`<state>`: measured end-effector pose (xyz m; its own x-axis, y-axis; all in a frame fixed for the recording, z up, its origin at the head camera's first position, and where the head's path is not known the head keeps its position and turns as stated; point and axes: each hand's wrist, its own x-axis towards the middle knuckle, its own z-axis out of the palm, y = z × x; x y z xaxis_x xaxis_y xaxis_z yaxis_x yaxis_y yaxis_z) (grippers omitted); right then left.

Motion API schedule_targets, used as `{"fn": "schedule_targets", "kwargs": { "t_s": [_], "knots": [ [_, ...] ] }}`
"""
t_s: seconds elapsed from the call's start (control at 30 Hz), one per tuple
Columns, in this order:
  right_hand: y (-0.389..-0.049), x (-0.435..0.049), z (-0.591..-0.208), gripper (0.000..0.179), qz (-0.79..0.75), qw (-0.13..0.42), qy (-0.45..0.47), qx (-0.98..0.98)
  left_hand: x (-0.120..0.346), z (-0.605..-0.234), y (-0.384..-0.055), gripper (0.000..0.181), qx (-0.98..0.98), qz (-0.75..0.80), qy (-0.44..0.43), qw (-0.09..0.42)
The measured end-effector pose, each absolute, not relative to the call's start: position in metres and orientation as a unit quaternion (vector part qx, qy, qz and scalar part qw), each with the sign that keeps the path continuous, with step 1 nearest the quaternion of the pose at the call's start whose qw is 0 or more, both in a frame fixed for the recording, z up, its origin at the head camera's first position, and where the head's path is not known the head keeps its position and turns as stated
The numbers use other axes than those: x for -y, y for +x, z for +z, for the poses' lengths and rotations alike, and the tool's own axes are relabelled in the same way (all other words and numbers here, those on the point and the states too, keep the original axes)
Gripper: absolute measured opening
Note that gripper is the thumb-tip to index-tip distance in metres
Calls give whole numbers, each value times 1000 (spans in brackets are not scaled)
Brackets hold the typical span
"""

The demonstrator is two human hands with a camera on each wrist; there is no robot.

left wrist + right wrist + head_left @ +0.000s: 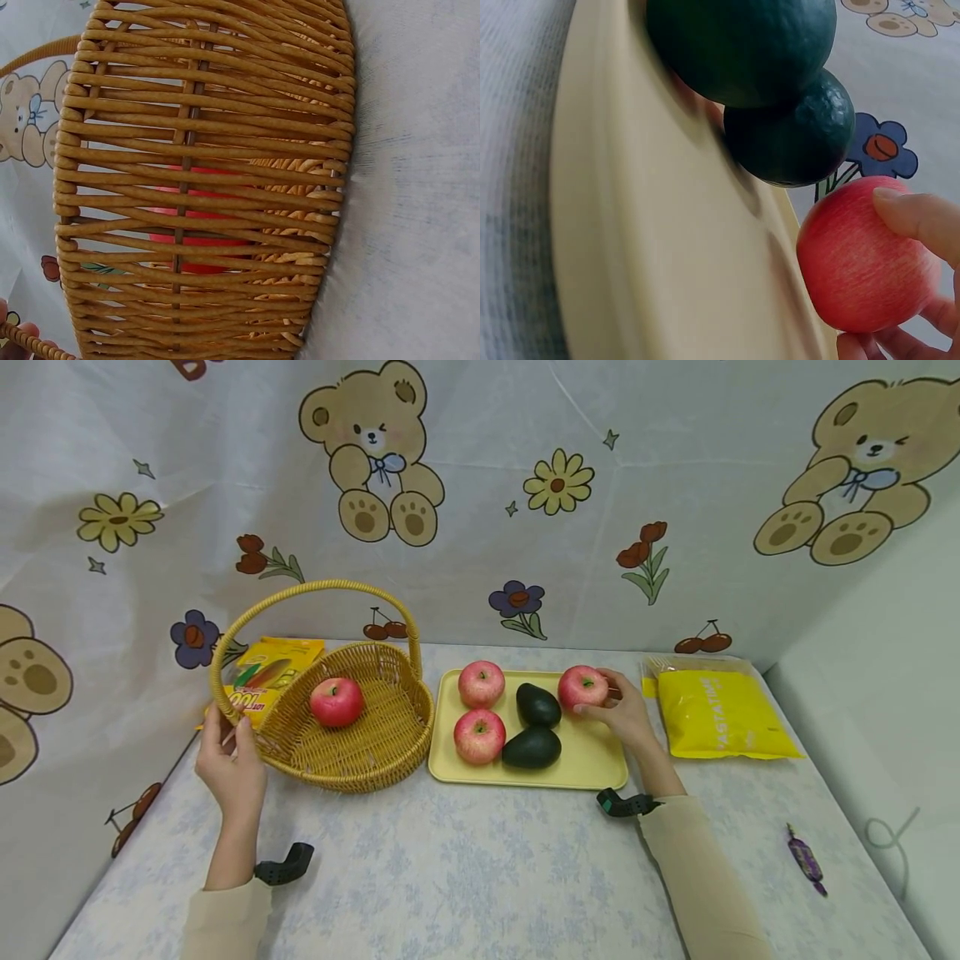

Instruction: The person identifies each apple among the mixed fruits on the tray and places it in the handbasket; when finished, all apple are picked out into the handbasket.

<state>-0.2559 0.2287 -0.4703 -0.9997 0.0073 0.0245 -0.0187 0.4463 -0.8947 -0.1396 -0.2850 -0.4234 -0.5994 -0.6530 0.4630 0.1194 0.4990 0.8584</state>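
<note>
My left hand (234, 768) holds the lower left end of the handle of a yellow wicker basket (375, 768). One red apple (337, 702) lies inside the basket; in the left wrist view it shows red through the weave. My right hand (628, 710) grips another apple (582, 687) at the right end of a pale yellow tray (592, 764). In the right wrist view, thumb and fingers sit around this apple (866, 259). Also on the tray are two apples, one at the back (481, 684) and one in front (479, 737), and two dark avocados (537, 706).
A yellow snack bag (277, 664) lies behind the basket on the left. Right of the tray is a yellow pasta packet (720, 710). A purple wrapped candy (806, 858) lies near the table's right edge. A bear-printed cloth (465, 585) hangs behind the table.
</note>
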Motion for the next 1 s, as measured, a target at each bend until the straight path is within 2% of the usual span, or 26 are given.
{"fn": "schedule_targets", "kwargs": {
  "t_s": [0.37, 1.0],
  "knots": [
    [-255, -229, -466, 83, 530, 42, -21, 846, 285, -423, -139, 40, 760, -477, 176, 405],
    [-241, -222, -429, 85, 516, 26, -19, 856, 285, -422, -139, 40, 760, -478, 183, 400]
  ]
}}
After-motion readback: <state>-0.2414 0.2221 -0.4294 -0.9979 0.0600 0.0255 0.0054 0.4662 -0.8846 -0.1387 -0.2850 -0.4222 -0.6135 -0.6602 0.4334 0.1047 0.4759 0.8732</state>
